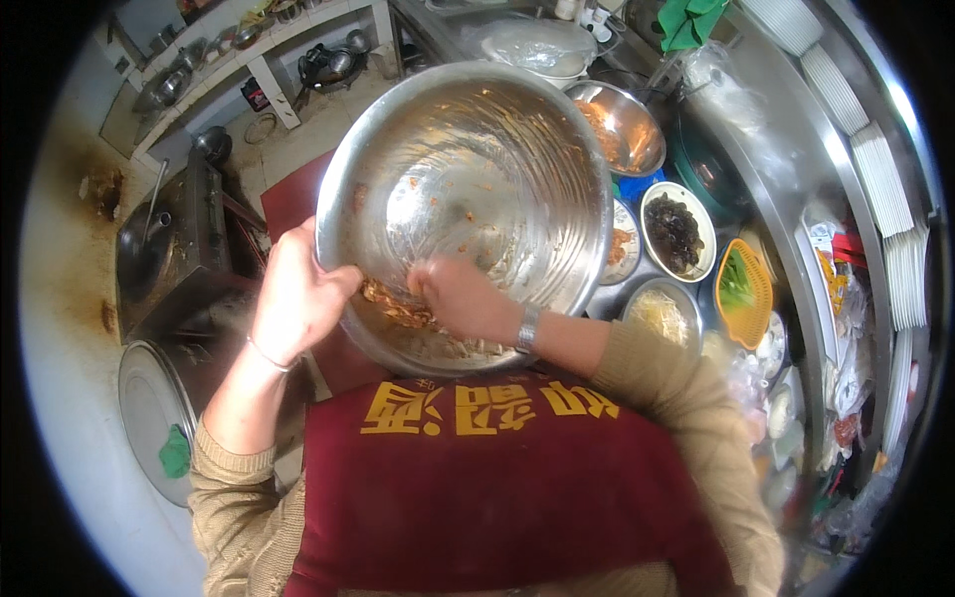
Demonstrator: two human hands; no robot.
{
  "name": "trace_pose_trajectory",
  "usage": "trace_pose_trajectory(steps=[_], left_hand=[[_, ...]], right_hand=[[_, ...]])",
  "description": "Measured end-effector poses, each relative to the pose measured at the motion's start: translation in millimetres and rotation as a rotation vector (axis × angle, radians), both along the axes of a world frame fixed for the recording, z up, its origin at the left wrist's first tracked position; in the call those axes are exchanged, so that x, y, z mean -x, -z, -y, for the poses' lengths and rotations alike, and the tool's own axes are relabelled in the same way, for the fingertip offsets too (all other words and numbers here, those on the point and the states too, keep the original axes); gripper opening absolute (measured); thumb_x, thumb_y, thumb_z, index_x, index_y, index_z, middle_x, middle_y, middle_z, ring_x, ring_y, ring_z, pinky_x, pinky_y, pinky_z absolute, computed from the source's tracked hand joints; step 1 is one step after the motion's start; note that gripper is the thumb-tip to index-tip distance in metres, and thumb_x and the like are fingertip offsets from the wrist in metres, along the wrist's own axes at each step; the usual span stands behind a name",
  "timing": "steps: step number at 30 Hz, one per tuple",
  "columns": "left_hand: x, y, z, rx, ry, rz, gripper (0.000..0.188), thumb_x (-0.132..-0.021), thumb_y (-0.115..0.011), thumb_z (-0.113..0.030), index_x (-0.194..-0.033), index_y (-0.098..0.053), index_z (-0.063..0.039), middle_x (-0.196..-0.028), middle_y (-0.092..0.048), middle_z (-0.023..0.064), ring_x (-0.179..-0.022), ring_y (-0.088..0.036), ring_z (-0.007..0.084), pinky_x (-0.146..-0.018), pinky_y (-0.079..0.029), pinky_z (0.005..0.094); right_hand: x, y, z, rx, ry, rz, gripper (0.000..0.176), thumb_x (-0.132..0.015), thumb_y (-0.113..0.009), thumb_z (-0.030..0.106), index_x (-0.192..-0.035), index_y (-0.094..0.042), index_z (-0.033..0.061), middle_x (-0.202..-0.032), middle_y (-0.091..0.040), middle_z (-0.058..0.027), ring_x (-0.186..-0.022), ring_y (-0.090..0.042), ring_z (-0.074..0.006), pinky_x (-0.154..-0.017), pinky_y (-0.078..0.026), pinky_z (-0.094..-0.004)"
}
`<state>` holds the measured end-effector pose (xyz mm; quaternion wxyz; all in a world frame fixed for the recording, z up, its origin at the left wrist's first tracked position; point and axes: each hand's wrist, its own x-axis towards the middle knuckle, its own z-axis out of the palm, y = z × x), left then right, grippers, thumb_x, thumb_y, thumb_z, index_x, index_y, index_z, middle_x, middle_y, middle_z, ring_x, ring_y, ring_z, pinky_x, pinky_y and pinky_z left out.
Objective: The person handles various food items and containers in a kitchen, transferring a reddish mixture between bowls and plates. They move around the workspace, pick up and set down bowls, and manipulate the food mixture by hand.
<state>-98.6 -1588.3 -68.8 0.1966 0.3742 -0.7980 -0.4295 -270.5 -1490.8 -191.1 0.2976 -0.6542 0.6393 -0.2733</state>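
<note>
A large stainless steel bowl is tipped up in front of my body, its inside facing me and smeared with reddish-brown residue. My left hand grips its left rim, the thumb lying over the edge. Inside the bowl, my right hand is blurred, with its fingers curled in. A clump of reddish-brown, sauce-coated food sits low in the bowl, between my two hands. Whether my right fingers hold some of it is not clear.
To the right stand a smaller steel bowl of orange-brown food, a bowl of dark pieces, a bowl of pale shreds and a yellow basket with greens. Stacked white plates line the far right. A wok sits at left.
</note>
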Motion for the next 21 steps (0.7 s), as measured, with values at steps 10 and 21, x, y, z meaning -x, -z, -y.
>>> trace_pose_trajectory(steps=[10, 21], left_hand=[[-9, 3, -3, 0.008, -0.002, -0.03, 0.038, -0.071, -0.056, 0.004, -0.108, -0.058, 0.01, -0.082, -0.066, 0.0117, -0.075, -0.059, 0.0107, -0.069, -0.05, 0.0258], [-11, 1, -4, -0.028, 0.056, -0.085, 0.037, -0.071, -0.056, 0.004, -0.108, -0.059, 0.01, -0.086, -0.066, 0.0092, -0.077, -0.058, 0.0102, -0.07, -0.05, 0.0253]], right_hand=[[35, -18, 14, 0.411, 0.38, -0.293, 0.022, -0.091, -0.043, 0.002, -0.092, -0.064, -0.0045, -0.088, -0.062, -0.0198, -0.083, -0.063, -0.0313, -0.08, -0.049, -0.0444], [46, -30, 53, 0.738, 0.05, -0.275, 0.025, -0.073, -0.051, -0.007, -0.097, -0.057, -0.0088, -0.099, -0.055, -0.0208, -0.097, -0.051, -0.0352, -0.09, -0.044, -0.0415]])
